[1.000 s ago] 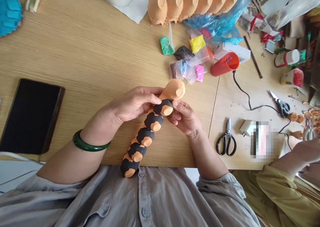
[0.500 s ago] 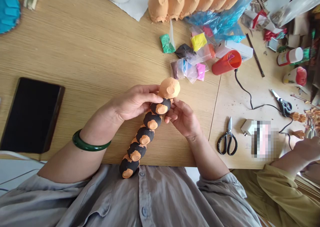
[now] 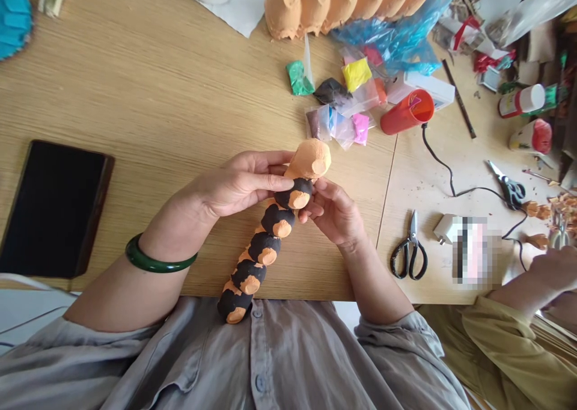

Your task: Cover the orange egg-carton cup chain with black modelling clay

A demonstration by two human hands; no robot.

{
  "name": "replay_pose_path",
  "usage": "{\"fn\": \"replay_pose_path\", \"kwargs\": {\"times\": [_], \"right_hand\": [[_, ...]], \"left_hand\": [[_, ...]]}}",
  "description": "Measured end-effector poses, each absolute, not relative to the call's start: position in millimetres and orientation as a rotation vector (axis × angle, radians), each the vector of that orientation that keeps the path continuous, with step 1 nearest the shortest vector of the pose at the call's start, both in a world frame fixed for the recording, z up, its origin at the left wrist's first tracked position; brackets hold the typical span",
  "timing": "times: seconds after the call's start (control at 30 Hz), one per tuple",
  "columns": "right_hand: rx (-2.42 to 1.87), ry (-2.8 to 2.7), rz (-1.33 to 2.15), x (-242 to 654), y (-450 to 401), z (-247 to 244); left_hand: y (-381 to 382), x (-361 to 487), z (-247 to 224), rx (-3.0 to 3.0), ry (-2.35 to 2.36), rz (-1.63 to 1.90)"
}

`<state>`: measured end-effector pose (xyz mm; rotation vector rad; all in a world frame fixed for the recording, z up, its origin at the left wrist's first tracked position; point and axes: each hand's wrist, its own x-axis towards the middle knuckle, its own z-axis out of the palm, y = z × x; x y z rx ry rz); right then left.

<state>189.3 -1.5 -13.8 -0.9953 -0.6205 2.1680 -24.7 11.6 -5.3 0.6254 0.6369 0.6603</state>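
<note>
Between my hands is a strip of egg-carton cups (image 3: 264, 247), orange with black covering on most of the cups. Its far end cup is plain orange, and its near end rests against my shirt. My left hand (image 3: 243, 181) is closed around the upper part, with the thumb on the topmost black cup and fingers partly hidden behind. On the other side, my right hand (image 3: 336, 211) pinches the edge beside that same cup, its fingers curled. Beyond them lie small bags of coloured clay (image 3: 356, 75), among them green, yellow, black and pink.
A second orange egg-carton strip (image 3: 311, 4) stands at the back on blue plastic. A dark tablet (image 3: 54, 208) lies left. Right are black-handled scissors (image 3: 409, 250), a red cup (image 3: 408, 112), a cable (image 3: 444, 163) and another person's hand (image 3: 552, 269) near more scissors (image 3: 509, 184).
The strip has turned slightly in my hands, its orange end tipping to the right. My left thumb stays on the top black cup, and my right hand keeps its place at the edge.
</note>
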Motion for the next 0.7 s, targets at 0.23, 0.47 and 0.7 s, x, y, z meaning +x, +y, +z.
{"fn": "replay_pose_path", "kwargs": {"times": [0.23, 0.47, 0.7], "right_hand": [[-1.077, -0.671, 2.23, 190.7, 1.2, -12.6], [-0.975, -0.574, 2.324, 194.4, 5.0, -16.9], [-0.903, -0.573, 2.353, 196.3, 5.1, -13.0]], "left_hand": [[9.1, -16.4, -2.7, 0.669, 0.706, 0.703], [11.3, -19.1, -7.7, 0.666, 0.795, 0.688], [12.0, -21.9, -6.6, 0.651, 0.776, 0.669]]}}
